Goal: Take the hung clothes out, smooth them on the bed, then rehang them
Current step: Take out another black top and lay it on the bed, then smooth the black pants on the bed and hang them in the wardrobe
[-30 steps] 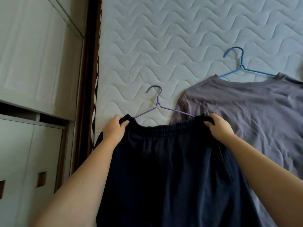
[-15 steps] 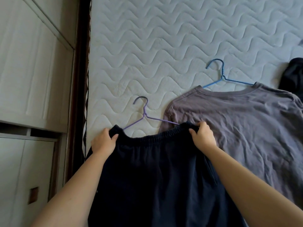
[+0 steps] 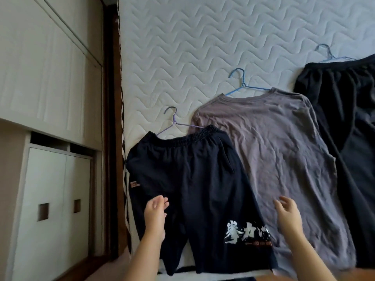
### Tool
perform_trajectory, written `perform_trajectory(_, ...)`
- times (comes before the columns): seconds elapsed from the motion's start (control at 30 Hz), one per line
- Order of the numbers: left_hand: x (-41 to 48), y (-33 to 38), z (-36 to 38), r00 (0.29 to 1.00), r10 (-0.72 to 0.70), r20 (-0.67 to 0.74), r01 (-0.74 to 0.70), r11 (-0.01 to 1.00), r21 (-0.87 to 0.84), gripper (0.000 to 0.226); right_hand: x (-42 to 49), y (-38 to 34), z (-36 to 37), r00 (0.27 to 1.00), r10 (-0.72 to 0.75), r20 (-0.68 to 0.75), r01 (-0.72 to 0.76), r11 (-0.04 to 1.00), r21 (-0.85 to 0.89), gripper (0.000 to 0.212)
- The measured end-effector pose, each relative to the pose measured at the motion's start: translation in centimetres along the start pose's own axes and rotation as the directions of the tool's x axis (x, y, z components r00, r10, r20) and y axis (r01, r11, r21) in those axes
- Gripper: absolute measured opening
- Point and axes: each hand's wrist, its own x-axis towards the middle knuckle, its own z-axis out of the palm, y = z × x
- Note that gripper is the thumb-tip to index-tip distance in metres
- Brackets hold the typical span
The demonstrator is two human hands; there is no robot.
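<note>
— Across the upper and middle frame, what is the surface?

— A bed [image 3: 203,47] with a white quilted cover stitched in wavy lines. Its dark wooden frame [image 3: 110,118] runs down the left of centre, and a pale wardrobe [image 3: 50,78] with panelled doors fills the left of the frame.

— Where do the clothes lie?

— Three pieces lie flat, side by side. The navy shorts [image 3: 192,179] are at lower centre, waistband toward the top, with a purple hanger [image 3: 174,122] poking out above it. Their right edge overlaps a grey T-shirt [image 3: 274,149] on a blue hanger [image 3: 241,82]. A black garment [image 3: 345,118] lies against the shirt at the right edge, a pale blue hanger [image 3: 328,55] above it.

— And the hands?

— The left hand [image 3: 155,216] is over the shorts' left leg, fingers loosely curled and holding nothing. The right hand [image 3: 288,213] is over the T-shirt, just right of the shorts' edge, fingers relaxed and a little spread, also holding nothing. I cannot tell whether either touches the cloth.

— What about edges and room?

— The shorts' left side lies at the mattress edge by the frame, and their hems come close to the bed's near edge at the bottom. A white print [image 3: 246,232] marks the right leg between the two hands. Bare quilt spreads above all three hangers.
</note>
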Motion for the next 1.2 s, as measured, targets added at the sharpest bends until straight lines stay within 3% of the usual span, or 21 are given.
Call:
perform_trajectory(0.1, -5.5, -3.1, 0.5, 0.988, -0.135, 0.069, 0.136, 0.991, -0.019, 0.015, -3.7, 3.7, -3.0, 0.998, 0.056, 0.031, -0.056, 0.998, -0.016, 0.026)
perform_trajectory(0.23, -7.8, -5.5, 0.3, 0.992, -0.068, 0.102, 0.034, 0.952, 0.305, 0.019, -5.5, 5.2, -3.6, 0.961, 0.113, 0.254, -0.06, 0.976, -0.208, 0.014)
perform_trajectory(0.33, -10.5, -6.7, -0.9, 0.981, -0.056, 0.186, -0.054, 0.839, 0.541, 0.018, -7.5, 6.1, -6.5, 0.936, 0.104, 0.337, 0.015, 0.943, -0.333, 0.024)
perform_trajectory(0.37, -11.3, -7.0, -1.4, 0.966, -0.02, 0.257, -0.155, 0.753, 0.64, 0.014, -8.2, 6.2, -7.6, 0.934, 0.08, 0.348, 0.057, 0.929, -0.366, 0.025)
perform_trajectory(0.43, -12.6, -6.6, -2.4, 0.897, 0.022, 0.441, -0.4, 0.461, 0.792, 0.008, -10.2, 6.4, -9.7, 0.926, 0.006, 0.379, 0.16, 0.901, -0.404, 0.021)
perform_trajectory(0.5, -13.3, -5.7, -3.5, 0.801, 0.042, 0.597, -0.594, 0.172, 0.786, 0.016, -12.3, 6.9, -11.5, 0.913, -0.058, 0.404, 0.234, 0.886, -0.401, 0.014)
perform_trajectory(0.57, -13.8, -5.4, -4.5, 0.734, 0.064, 0.676, -0.679, 0.067, 0.731, 0.022, -14.2, 8.8, -12.8, 0.914, -0.102, 0.393, 0.261, 0.889, -0.376, 0.014)
perform_trajectory(0.63, -14.0, -5.6, -5.7, 0.707, 0.084, 0.702, -0.707, 0.097, 0.701, 0.017, -15.9, 11.9, -13.7, 0.956, -0.113, 0.271, 0.191, 0.94, -0.281, 0.019)
perform_trajectory(0.77, -12.7, -8.2, -8.1, 0.78, 0.092, 0.619, -0.62, 0.254, 0.743, 0.007, -21.6, 18.5, -14.6, 0.999, 0.022, 0.041, -0.024, 0.997, 0.068, 0.018)
perform_trajectory(0.93, -12.3, -13.5, -9.1, 0.888, 0.049, 0.457, -0.387, 0.615, 0.687, 0.02, -27.4, 27.0, -14.2, 0.958, 0.281, -0.055, -0.256, 0.927, 0.275, 0.021)
perform_trajectory(1.07, -14.6, -16.2, -8.7, 0.893, -0.047, 0.448, -0.323, 0.627, 0.709, 0.022, -30.5, 32.1, -14.5, 0.9, 0.418, -0.124, -0.34, 0.851, 0.401, 0.018)
perform_trajectory(1.2, -16.3, -16.9, -6.3, 0.851, -0.058, 0.522, -0.425, 0.51, 0.748, 0.017, -32.3, 36.0, -15.0, 0.849, 0.51, -0.142, -0.351, 0.743, 0.571, 0.017)
